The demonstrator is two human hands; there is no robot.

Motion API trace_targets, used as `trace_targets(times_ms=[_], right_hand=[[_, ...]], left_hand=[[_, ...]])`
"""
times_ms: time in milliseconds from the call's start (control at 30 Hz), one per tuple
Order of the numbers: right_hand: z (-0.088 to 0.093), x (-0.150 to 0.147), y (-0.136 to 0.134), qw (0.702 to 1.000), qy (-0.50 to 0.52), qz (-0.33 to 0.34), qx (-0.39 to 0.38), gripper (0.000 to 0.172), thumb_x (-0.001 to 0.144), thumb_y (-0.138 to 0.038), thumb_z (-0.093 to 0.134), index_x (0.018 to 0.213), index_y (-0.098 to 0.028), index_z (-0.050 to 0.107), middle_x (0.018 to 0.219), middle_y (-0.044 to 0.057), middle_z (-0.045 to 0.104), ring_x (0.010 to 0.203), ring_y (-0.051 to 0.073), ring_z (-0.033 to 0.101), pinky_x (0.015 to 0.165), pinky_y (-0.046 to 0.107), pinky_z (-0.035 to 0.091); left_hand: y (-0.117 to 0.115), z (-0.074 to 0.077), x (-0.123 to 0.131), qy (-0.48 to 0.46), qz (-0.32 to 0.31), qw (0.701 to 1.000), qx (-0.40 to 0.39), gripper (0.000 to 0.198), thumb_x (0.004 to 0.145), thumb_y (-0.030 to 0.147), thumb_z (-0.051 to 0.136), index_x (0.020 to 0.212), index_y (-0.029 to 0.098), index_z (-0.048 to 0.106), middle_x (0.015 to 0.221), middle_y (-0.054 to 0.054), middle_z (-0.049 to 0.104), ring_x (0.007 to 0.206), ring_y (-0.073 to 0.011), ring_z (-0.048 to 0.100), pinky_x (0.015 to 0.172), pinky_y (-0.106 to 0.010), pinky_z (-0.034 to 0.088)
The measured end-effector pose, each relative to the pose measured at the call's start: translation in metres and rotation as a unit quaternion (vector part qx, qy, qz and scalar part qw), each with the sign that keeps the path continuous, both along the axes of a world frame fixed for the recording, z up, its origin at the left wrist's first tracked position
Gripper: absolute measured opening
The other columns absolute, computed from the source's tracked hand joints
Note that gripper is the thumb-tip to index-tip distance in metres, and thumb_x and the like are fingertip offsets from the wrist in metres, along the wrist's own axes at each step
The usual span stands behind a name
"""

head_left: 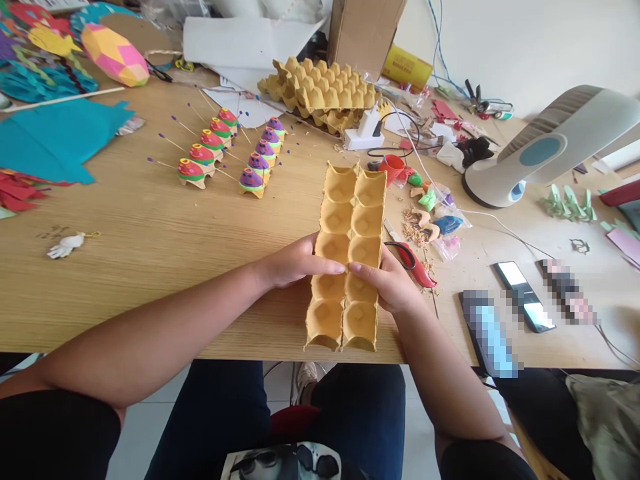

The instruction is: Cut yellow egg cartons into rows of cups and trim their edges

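Between my hands is a yellow egg carton piece [367,220], two rows of cups wide, its hollows facing me. My left hand [300,261] grips its left edge, the thumb lying across the cups to the centre ridge. From the other side my right hand [387,277] grips the right edge, its thumb meeting the same ridge. Most fingers of both hands are hidden behind the carton. Just beyond my right hand lies a red-handled tool [423,270]. Farther back stand a row of red painted egg carton caterpillars [203,153] and a row of purple ones [257,163].
Stacked egg trays [330,87] lie at the back beside a white power adapter [365,137]. Clay scraps and bags [447,223] are on the right, near a white fan [540,143]. Phones [525,297] line the front right. Blue paper [55,137] covers the left.
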State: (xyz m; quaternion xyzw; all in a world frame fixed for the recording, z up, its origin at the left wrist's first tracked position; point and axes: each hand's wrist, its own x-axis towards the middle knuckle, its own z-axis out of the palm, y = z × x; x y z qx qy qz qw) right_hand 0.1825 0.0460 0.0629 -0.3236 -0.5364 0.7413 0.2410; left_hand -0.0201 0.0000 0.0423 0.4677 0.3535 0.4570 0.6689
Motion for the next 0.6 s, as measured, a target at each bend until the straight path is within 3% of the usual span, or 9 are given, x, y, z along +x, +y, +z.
trace_targets(times_ms=[267,600], right_hand=[[-0.0066,0.0038,0.0004,0.998,-0.023,-0.009,0.06,0.051,0.076,-0.048,0.087,0.116,-0.027,0.062,0.131,0.008,0.072,0.118,0.029,0.07,0.097,0.043,0.06],[-0.0024,0.0036,-0.0006,0.992,-0.058,-0.018,0.106,0.053,0.078,-0.053,0.084,0.118,-0.026,0.063,0.132,0.01,0.071,0.123,0.032,0.068,0.105,0.051,0.057]], left_hand=[[0.0014,0.0022,0.001,0.033,0.01,0.999,0.008,0.062,0.077,0.031,0.08,0.135,0.018,0.063,0.133,-0.012,0.071,0.126,-0.0349,0.065,0.104,-0.047,0.055],[0.0024,-0.0007,0.0016,0.066,0.036,0.997,0.015,0.055,0.078,0.03,0.078,0.129,0.017,0.063,0.129,-0.012,0.073,0.123,-0.034,0.067,0.103,-0.047,0.055]])
